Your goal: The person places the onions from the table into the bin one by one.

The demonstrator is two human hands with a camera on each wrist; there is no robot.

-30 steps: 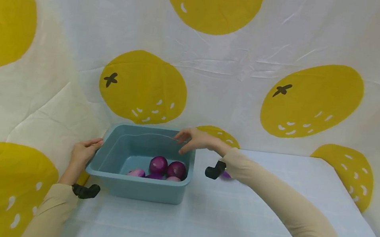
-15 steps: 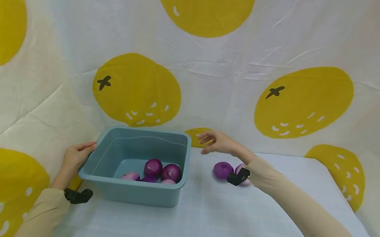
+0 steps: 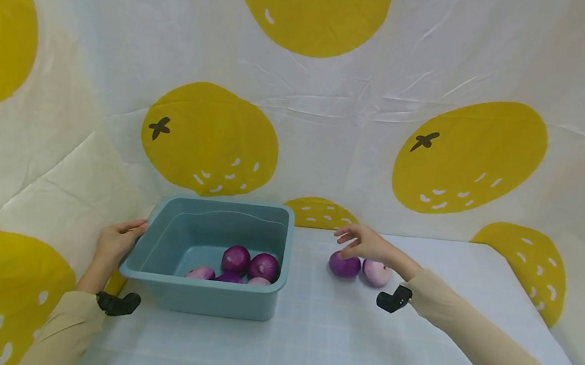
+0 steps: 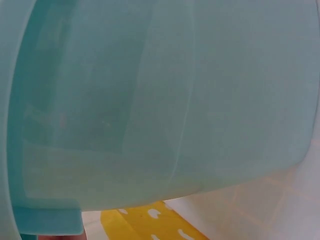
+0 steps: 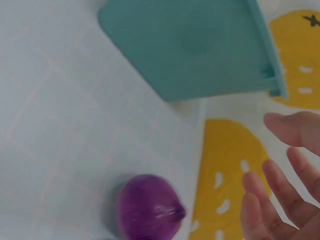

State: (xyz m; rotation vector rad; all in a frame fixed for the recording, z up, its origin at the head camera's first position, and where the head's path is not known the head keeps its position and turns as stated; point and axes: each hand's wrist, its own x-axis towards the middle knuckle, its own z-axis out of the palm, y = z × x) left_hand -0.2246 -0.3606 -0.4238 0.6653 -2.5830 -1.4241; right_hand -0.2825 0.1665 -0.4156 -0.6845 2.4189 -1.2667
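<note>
A blue-grey plastic bin [image 3: 205, 299] stands on the table, and my left hand [image 3: 117, 241] grips its left rim. The left wrist view is filled by the bin's outer wall [image 4: 165, 100], and most of that hand is hidden there. Inside the bin lie several onions, among them two dark purple onions [image 3: 235, 259]. My right hand [image 3: 369, 246] is over a purple onion [image 3: 343, 267] right of the bin, its fingers spread and loosely bent. In the right wrist view, a gap shows between the fingers [image 5: 280, 192] and that onion [image 5: 147, 207]. Beside it sits a paler onion [image 3: 376, 274].
A pale checked cloth [image 3: 304, 344] covers the table. White fabric with yellow fruit prints [image 3: 352, 153] hangs directly behind and to the left of the bin. Black wrist cameras [image 3: 393, 299] are strapped to both forearms.
My right hand has moved from above the bin's right rim, rightward and then down over the purple onion. Both table onions have come into view. The left hand stays at the rim.
</note>
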